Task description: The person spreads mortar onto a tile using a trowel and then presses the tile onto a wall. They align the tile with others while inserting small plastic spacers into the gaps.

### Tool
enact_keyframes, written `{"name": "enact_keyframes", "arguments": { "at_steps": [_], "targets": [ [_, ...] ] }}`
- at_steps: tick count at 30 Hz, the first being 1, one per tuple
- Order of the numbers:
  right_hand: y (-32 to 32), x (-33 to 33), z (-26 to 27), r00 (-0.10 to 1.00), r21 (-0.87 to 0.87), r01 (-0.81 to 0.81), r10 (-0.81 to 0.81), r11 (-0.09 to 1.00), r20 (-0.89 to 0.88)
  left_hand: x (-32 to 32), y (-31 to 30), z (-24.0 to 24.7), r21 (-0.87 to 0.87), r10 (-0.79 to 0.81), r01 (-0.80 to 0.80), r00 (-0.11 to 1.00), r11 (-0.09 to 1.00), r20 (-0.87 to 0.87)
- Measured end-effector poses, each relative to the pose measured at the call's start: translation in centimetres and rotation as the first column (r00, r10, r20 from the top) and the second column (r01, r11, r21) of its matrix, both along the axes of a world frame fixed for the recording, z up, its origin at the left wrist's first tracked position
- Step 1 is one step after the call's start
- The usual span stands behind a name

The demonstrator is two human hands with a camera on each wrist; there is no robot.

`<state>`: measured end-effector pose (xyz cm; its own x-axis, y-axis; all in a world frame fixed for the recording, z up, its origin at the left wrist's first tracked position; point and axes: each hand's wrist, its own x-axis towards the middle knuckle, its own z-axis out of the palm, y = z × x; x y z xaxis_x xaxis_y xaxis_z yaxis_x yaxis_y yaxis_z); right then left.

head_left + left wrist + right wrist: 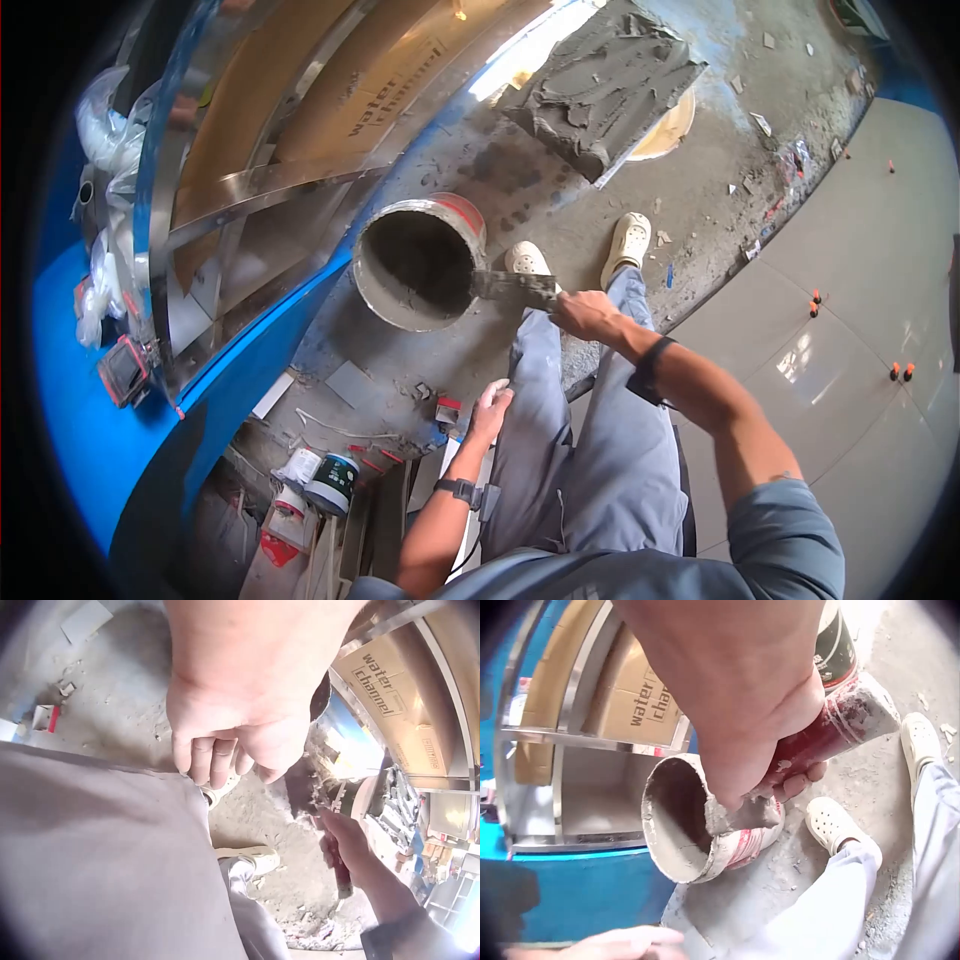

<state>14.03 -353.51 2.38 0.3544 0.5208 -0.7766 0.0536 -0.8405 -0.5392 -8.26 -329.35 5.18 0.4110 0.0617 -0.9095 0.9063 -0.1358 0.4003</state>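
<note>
In the head view my right hand point(592, 316) grips a trowel, whose mortar-smeared blade point(515, 289) reaches over the rim of a bucket point(415, 265). The right wrist view shows the fingers of that hand point(780, 776) curled round the red handle point(832, 735), with the blade at the bucket's point(676, 821) mouth. Grey mortar coats the bucket's inner wall. My left hand point(490, 408) hangs in front of the left thigh, holding nothing; its fingers are loosely curled in the left wrist view point(217, 742).
A board heaped with grey mortar point(615, 85) lies beyond the bucket. Metal shelving with cardboard boxes point(360, 100) stands on the left. Large floor tiles point(860, 300) with orange spacers cover the right side. Tubs point(332, 484) stand at lower left; two shoes point(630, 240) are near the bucket.
</note>
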Motion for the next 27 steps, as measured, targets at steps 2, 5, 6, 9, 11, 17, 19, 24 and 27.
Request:
{"name": "enact_keyframes", "arguments": {
  "at_steps": [2,5,6,9,11,17,19,24,27],
  "targets": [
    [-0.7,0.5,2.5,0.989,-0.034,-0.068,0.072,0.997,0.132,0.1,0.5,-1.0,0.001,-0.015,0.014,1.000,1.000,0.016],
    [1.3,-2.1,-1.3,0.808,0.098,-0.312,0.209,0.945,0.551,-1.0,0.3,-1.9,-0.046,-0.008,0.007,0.999,0.999,-0.040],
    [2.9,-2.4,-2.7,0.817,0.086,-0.314,0.223,0.945,0.532,-1.0,0.2,-1.3,-0.033,-0.034,0.033,0.999,0.999,-0.033],
    [5.1,-3.6,-9.4,0.811,-0.037,-0.245,0.226,0.969,0.539,0.3,-0.5,-0.1,-0.033,-0.060,0.061,0.998,0.998,0.014],
    [2.5,-3.4,-10.7,0.871,-0.131,-0.182,0.222,0.975,0.438,4.1,-1.0,2.7,-0.131,-0.051,0.054,0.998,0.990,0.024],
    [-11.3,-4.7,-5.5,0.918,-0.193,-0.124,0.186,0.973,0.350,18.9,-3.2,4.6,-0.308,0.156,-0.106,0.977,0.945,0.143],
    [-16.2,-2.3,2.8,0.998,-0.223,0.055,-0.048,0.973,0.037,23.3,-4.6,1.2,-0.368,0.321,-0.261,0.941,0.892,0.110],
    [-25.6,-3.6,8.7,0.722,-0.030,0.626,-0.564,0.779,0.401,29.3,-10.2,-12.6,-0.398,0.530,-0.527,0.840,0.751,-0.112],
    [-27.8,1.0,7.4,0.447,-0.040,0.874,-0.770,0.484,0.455,33.2,-15.1,-14.4,-0.446,0.594,-0.629,0.769,0.636,-0.238]
  ]
}}
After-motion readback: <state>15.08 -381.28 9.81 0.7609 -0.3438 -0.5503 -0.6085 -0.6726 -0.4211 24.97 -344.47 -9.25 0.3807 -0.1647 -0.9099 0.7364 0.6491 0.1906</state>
